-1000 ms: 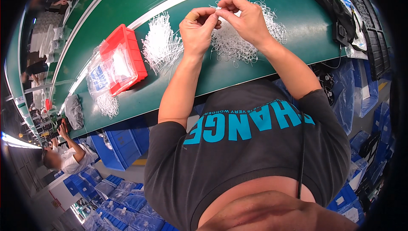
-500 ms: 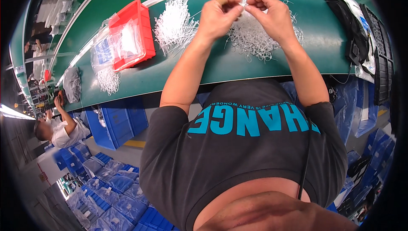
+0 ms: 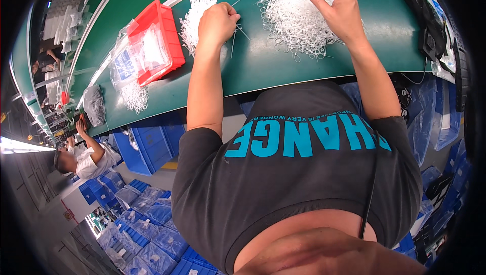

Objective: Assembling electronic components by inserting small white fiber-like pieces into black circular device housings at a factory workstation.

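My left hand (image 3: 218,23) is at the right side of a pile of straight white cable ties (image 3: 199,6). Its fingers are pinched together, and a thin tie sticks out by the fingertips; the hand hides part of the pile. A few loose ties lie just right of it. Over a heap of white cable ties bent into small loops (image 3: 293,19) hovers my right hand (image 3: 335,9). Its thumb and forefinger are apart, with nothing visible between them.
Left of the straight ties stands a red bin (image 3: 172,42) with clear plastic bags (image 3: 126,62) over it. A smaller heap of white ties (image 3: 134,98) lies beside it. A black bag (image 3: 409,7) rests at the right. Another person (image 3: 91,158) works at the far left.
My hands were together above the looped heap. The left has moved left to the straight ties; the right has shifted slightly right and its fingers have parted.
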The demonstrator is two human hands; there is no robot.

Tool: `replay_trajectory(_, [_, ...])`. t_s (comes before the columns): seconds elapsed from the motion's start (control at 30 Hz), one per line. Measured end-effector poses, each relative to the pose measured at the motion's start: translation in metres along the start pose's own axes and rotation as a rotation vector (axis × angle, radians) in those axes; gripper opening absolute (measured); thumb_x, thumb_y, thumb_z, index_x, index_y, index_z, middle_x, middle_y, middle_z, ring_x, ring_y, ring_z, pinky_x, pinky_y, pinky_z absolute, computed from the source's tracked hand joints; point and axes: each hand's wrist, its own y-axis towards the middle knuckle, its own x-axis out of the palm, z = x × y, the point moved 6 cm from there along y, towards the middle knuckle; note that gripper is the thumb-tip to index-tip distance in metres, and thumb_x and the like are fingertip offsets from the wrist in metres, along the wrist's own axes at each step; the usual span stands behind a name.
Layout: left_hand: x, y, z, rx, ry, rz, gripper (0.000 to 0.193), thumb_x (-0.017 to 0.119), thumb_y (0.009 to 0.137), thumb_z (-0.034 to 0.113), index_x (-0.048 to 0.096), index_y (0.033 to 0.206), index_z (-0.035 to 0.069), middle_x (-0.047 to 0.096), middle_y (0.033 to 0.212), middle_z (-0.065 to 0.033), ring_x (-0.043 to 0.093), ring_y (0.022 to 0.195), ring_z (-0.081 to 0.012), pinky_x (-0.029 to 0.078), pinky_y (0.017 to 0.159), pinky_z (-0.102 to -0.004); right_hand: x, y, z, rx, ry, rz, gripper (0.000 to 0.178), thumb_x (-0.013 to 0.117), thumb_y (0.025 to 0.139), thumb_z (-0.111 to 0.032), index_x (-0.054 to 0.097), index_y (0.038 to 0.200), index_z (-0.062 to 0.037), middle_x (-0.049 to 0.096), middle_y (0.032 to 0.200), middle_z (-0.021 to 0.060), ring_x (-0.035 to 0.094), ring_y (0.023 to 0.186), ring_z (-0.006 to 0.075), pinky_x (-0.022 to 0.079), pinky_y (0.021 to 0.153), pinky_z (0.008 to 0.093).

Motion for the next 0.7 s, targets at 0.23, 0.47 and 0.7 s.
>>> replay_trajectory(0.23, [0.01, 0.003, 0.005, -0.048, 0.175, -0.027, 0.014, 0.064, 0.081, 0.017, 0.068, 0.084, 0.005, 0.07, 0.087, -0.017, 0.066, 0.086, -0.0361, 0.052, 0.077, -0.0433, 0.003, 0.0, -0.012, -0.102, -0.038, 0.02, 0.013, 0.067, 0.084, -0.013, 0.066, 0.09, -0.0019, 0.068, 0.081, 0.0085, 0.065, 0.074, 0.0212, 0.051, 0.072, 0.032])
replay_trajectory(0.47, [-0.023, 0.017, -0.008, 0.033, -0.289, 0.179, 0.016, 0.07, 0.079, 0.016, 0.071, 0.087, 0.002, 0.068, 0.075, -0.0083, 0.064, 0.068, -0.0175, 0.05, 0.066, -0.0304, 0.01, 0.001, -0.026, -0.18, -0.021, -0.026, 0.01, 0.067, 0.083, -0.013, 0.067, 0.087, -0.0034, 0.068, 0.08, 0.0072, 0.064, 0.071, 0.0212, 0.047, 0.076, 0.0337])
replay_trajectory(0.7, [-0.03, 0.013, 0.001, 0.107, -1.156, 0.104, 0.009, 0.059, 0.094, 0.008, 0.058, 0.099, 0.002, 0.067, 0.09, -0.0097, 0.056, 0.062, -0.0097, 0.045, 0.052, -0.0202, 0.027, 0.0, -0.038, -0.239, 0.088, 0.051, 0.019, 0.069, 0.081, -0.016, 0.065, 0.098, -0.0067, 0.068, 0.093, 0.0098, 0.064, 0.086, 0.0284, 0.049, 0.079, 0.0377])
